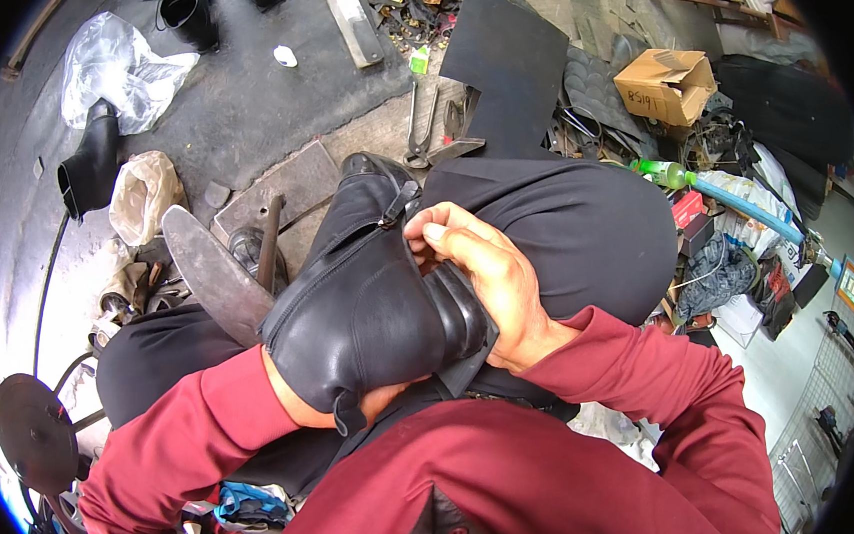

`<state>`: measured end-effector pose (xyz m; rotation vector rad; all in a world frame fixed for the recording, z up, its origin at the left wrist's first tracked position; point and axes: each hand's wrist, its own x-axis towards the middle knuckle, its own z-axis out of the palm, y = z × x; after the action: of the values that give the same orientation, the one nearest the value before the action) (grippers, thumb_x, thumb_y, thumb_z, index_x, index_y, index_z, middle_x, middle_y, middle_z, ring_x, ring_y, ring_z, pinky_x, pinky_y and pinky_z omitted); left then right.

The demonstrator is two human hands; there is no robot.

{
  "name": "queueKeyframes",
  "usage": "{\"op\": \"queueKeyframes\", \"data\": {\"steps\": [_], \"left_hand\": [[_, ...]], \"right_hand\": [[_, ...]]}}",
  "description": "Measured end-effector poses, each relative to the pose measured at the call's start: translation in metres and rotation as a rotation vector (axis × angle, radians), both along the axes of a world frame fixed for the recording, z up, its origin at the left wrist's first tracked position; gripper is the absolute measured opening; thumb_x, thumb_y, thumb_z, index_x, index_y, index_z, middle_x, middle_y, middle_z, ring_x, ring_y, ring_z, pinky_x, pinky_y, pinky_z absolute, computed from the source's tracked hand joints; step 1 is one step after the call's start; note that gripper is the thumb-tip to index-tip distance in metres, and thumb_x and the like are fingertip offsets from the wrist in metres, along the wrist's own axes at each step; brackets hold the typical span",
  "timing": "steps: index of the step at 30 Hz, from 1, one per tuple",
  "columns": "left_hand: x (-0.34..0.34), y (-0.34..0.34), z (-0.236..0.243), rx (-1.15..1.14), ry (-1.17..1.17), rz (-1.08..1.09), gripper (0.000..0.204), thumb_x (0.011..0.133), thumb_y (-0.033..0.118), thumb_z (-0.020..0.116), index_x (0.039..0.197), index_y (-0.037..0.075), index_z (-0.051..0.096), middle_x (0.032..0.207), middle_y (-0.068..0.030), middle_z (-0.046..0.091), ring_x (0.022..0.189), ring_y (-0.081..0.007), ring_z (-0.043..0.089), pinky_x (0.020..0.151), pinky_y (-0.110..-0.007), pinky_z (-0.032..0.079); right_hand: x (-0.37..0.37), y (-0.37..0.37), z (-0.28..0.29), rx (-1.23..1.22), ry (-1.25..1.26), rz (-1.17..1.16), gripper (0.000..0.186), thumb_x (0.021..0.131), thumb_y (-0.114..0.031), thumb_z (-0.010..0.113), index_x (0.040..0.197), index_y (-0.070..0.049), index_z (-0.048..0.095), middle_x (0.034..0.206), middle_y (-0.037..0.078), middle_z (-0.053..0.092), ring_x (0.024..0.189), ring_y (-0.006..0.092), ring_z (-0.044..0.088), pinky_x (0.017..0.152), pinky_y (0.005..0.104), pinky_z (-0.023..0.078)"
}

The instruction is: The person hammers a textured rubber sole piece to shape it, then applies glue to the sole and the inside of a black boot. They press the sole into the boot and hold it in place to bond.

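Across the lap (580, 239), toe toward 12 o'clock, rests a black boot (361, 337), the piece under work. At 11 o'clock a pair of dark boots (188, 12) stands on the mat; whether finished cannot be determined. At 9 o'clock lies a curved metal plate (211, 270), not in use. The left hand (389, 397) is beneath the shaft, at 5 o'clock, mostly hidden; its grip cannot be told. The right hand (482, 266), at 2 o'clock, is pinched on the boot's edge; no tool is visible in it. At 10 o'clock the zip (326, 271) appears closed. The strap (402, 205), at 1 o'clock, is in place. Assessed progress: upper assembled, handwork at the edge unfinished; seam completion not verifiable. Pull tab (347, 413), 6 o'clock: attached.
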<state>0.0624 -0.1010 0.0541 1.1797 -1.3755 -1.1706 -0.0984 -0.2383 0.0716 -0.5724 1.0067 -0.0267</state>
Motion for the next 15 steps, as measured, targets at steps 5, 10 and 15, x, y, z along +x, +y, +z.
{"op": "queueKeyframes", "data": {"steps": [5, 10, 15], "left_hand": [[0.0, 0.01, -0.005, -0.032, -0.049, -0.03, 0.04, 0.087, 0.021, 0.078, 0.125, 0.01, 0.071, 0.126, -0.0155, 0.071, 0.121, -0.0381, 0.066, 0.108, -0.049, 0.05], [0.0, 0.012, -0.005, -0.054, -0.099, -0.064, 0.04, 0.083, 0.02, 0.083, 0.121, 0.011, 0.074, 0.122, -0.0151, 0.073, 0.117, -0.0388, 0.068, 0.106, -0.048, 0.052], [0.006, 0.0, 0.002, -0.044, -0.077, 0.087, 0.043, 0.083, 0.022, 0.082, 0.121, 0.007, 0.071, 0.125, -0.017, 0.07, 0.118, -0.039, 0.067, 0.105, -0.048, 0.051]], "right_hand": [[0.006, 0.0, 0.002, -0.061, 0.052, 0.058, 0.016, 0.105, -0.018, 0.057, 0.112, -0.005, 0.064, 0.102, 0.002, 0.063, 0.096, 0.0092, 0.059, 0.09, 0.0249, 0.049], [0.005, -0.001, 0.005, -0.055, 0.067, 0.113, 0.017, 0.104, -0.018, 0.059, 0.113, -0.005, 0.065, 0.099, 0.0, 0.062, 0.095, 0.0088, 0.058, 0.09, 0.0244, 0.048], [0.007, -0.003, -0.006, -0.093, 0.041, 0.053, 0.021, 0.106, -0.023, 0.06, 0.113, -0.004, 0.066, 0.097, 0.001, 0.061, 0.094, 0.011, 0.058, 0.09, 0.0264, 0.049]]}}
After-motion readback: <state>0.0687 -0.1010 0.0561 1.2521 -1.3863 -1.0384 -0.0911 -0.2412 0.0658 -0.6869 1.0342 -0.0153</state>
